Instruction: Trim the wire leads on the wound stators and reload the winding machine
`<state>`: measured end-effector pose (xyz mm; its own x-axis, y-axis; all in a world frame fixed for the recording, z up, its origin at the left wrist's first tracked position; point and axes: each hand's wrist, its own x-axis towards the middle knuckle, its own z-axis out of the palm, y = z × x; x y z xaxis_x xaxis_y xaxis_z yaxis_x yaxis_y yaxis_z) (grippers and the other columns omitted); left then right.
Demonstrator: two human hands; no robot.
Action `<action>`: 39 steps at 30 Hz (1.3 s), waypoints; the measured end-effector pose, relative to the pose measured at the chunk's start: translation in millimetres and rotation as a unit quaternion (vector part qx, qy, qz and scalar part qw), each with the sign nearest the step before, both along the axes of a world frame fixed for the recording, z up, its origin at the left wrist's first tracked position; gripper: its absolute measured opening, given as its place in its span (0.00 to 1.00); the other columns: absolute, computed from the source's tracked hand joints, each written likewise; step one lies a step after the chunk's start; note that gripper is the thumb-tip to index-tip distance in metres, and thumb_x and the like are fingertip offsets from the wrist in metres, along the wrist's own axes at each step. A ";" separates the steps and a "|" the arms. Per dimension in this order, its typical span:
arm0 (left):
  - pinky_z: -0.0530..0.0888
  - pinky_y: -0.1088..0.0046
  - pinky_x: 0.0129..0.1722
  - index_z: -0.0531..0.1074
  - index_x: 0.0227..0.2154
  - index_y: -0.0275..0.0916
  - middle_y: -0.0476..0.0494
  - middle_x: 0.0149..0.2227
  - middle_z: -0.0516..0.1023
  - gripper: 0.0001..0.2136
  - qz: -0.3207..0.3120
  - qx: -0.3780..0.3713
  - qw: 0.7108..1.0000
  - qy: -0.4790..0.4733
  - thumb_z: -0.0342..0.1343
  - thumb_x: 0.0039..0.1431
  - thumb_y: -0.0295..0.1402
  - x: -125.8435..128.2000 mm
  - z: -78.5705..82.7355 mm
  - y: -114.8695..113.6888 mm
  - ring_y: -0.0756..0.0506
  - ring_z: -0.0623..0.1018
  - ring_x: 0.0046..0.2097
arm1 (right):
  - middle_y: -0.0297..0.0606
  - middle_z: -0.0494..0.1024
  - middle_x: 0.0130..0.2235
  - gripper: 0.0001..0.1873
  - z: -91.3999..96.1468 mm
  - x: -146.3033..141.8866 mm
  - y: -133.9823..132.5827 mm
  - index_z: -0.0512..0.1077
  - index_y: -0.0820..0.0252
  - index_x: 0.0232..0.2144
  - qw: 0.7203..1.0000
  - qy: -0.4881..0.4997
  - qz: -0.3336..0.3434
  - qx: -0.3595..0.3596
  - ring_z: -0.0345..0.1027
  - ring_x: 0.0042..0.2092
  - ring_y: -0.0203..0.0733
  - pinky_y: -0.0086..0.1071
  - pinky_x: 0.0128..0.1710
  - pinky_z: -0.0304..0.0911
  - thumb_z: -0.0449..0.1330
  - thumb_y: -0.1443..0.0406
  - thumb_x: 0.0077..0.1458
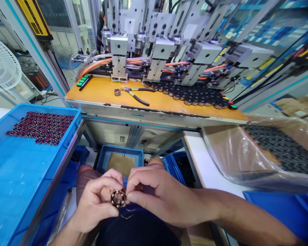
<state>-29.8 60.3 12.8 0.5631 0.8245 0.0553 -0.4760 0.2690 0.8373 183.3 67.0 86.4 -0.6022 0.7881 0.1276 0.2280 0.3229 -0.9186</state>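
In my left hand [94,200], thumb and fingers grip a small motor stator [118,199], a dark ring with copper windings around an open centre. Its round face is turned up toward me, over my lap. My right hand [156,194] is beside it on the right, thumb and forefinger pinched together at the ring's edge. A thin copper wire seems to run from the stator into that pinch; the fingertips partly hide it. Loose wire ends [127,216] show below, against dark clothing.
Diagonal cutters [137,94] lie on the orange bench [97,90] by another stator [117,92]. Rows of black-topped parts [192,94] stand under the machine [159,51]. A blue tray [12,164] at left holds many stators; a plastic-lined box [220,147] at right holds dark parts.
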 end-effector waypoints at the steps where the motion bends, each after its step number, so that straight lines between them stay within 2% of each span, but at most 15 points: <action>1: 0.73 0.81 0.34 0.80 0.39 0.41 0.48 0.41 0.69 0.14 0.001 -0.003 1.000 -0.003 0.71 0.48 0.30 0.2 -0.6 -0.6 0.54 0.76 0.34 | 0.34 0.76 0.30 0.06 -1.5 4.0 -0.7 0.74 0.65 0.31 1.000 -0.004 0.020 0.017 0.68 0.30 0.30 0.24 0.33 0.62 0.60 0.69 0.61; 2: 0.73 0.80 0.34 0.79 0.39 0.41 0.48 0.41 0.69 0.14 0.000 -0.009 1.000 -0.010 0.72 0.47 0.31 0.7 -1.0 -1.1 0.53 0.77 0.34 | 0.34 0.76 0.30 0.05 -3.1 8.4 -1.1 0.74 0.64 0.32 0.998 -0.013 0.028 0.046 0.68 0.31 0.31 0.25 0.34 0.62 0.61 0.69 0.61; 4: 0.72 0.80 0.32 0.79 0.39 0.41 0.47 0.40 0.69 0.15 -0.009 -0.030 0.999 -0.029 0.72 0.47 0.34 2.5 -0.9 -1.6 0.52 0.79 0.34 | 0.36 0.77 0.33 0.03 -6.6 16.6 0.0 0.73 0.63 0.36 0.988 -0.040 0.006 0.148 0.69 0.34 0.33 0.27 0.35 0.64 0.62 0.67 0.61; 7: 0.71 0.81 0.30 0.79 0.37 0.40 0.48 0.37 0.71 0.15 -0.028 -0.066 0.996 -0.056 0.73 0.45 0.37 7.0 -0.1 -1.5 0.52 0.78 0.32 | 0.42 0.78 0.41 0.09 -9.9 20.7 5.5 0.72 0.65 0.45 0.948 -0.053 -0.033 0.312 0.71 0.41 0.37 0.30 0.41 0.67 0.61 0.67 0.62; 10: 0.71 0.82 0.30 0.80 0.37 0.40 0.47 0.36 0.73 0.17 -0.039 -0.104 0.991 -0.071 0.74 0.42 0.36 11.4 -0.3 -1.1 0.53 0.77 0.30 | 0.44 0.78 0.41 0.11 -10.9 14.6 12.6 0.72 0.68 0.46 0.926 -0.016 0.018 0.377 0.72 0.43 0.36 0.29 0.45 0.68 0.59 0.65 0.65; 16: 0.71 0.83 0.28 0.80 0.36 0.40 0.48 0.35 0.73 0.17 -0.052 -0.141 0.986 -0.079 0.75 0.41 0.35 14.1 -0.6 -2.2 0.55 0.76 0.28 | 0.41 0.79 0.36 0.07 -17.5 5.3 22.3 0.75 0.68 0.39 0.920 0.047 0.045 0.388 0.71 0.36 0.36 0.30 0.37 0.67 0.64 0.66 0.61; 24: 0.70 0.83 0.29 0.80 0.35 0.40 0.48 0.37 0.71 0.16 -0.055 -0.128 0.988 -0.068 0.74 0.43 0.37 15.8 -2.1 3.0 0.56 0.74 0.28 | 0.41 0.81 0.32 0.04 -29.0 3.9 24.4 0.75 0.67 0.36 0.906 0.089 0.010 0.413 0.71 0.32 0.37 0.31 0.32 0.66 0.61 0.70 0.62; 28: 0.72 0.80 0.30 0.80 0.39 0.43 0.47 0.41 0.71 0.15 -0.026 -0.084 0.995 -0.043 0.72 0.46 0.33 14.6 -2.1 5.1 0.54 0.74 0.32 | 0.39 0.79 0.31 0.06 -33.6 -0.5 15.3 0.75 0.65 0.35 0.921 0.083 -0.060 0.376 0.70 0.31 0.35 0.29 0.31 0.66 0.58 0.68 0.64; 31: 0.73 0.78 0.33 0.81 0.39 0.44 0.45 0.42 0.73 0.15 0.042 -0.008 0.999 0.005 0.71 0.46 0.29 14.4 -0.9 4.4 0.52 0.75 0.34 | 0.37 0.77 0.30 0.06 -40.2 -6.1 6.2 0.74 0.64 0.34 0.932 0.098 -0.115 0.330 0.70 0.31 0.33 0.27 0.32 0.66 0.58 0.68 0.64; 34: 0.75 0.76 0.37 0.81 0.41 0.45 0.42 0.42 0.77 0.18 0.109 0.059 0.991 0.041 0.71 0.46 0.25 14.5 2.1 3.9 0.48 0.78 0.38 | 0.37 0.76 0.31 0.06 -48.6 -11.4 -1.2 0.72 0.63 0.35 0.929 0.110 -0.149 0.319 0.71 0.32 0.33 0.26 0.33 0.68 0.57 0.68 0.64; 36: 0.76 0.75 0.39 0.80 0.45 0.46 0.41 0.43 0.79 0.22 0.116 0.068 0.989 0.069 0.71 0.45 0.24 12.3 4.7 4.3 0.46 0.80 0.40 | 0.37 0.77 0.32 0.06 -53.5 -13.4 -3.9 0.72 0.62 0.35 0.919 0.110 -0.161 0.342 0.72 0.33 0.34 0.27 0.34 0.69 0.56 0.69 0.64; 39: 0.76 0.75 0.39 0.78 0.48 0.43 0.43 0.39 0.80 0.25 0.069 0.060 0.986 0.138 0.73 0.44 0.30 4.3 8.0 5.2 0.46 0.80 0.38 | 0.38 0.77 0.31 0.06 -58.0 -13.7 -4.5 0.72 0.63 0.35 0.908 0.103 -0.165 0.372 0.73 0.34 0.36 0.29 0.35 0.69 0.55 0.69 0.64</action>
<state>-25.5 65.6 20.8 0.4539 0.8909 0.0161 -0.2497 0.1098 0.9621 169.6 62.5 28.3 -0.2516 0.5704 0.7818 0.2729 0.8169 -0.5082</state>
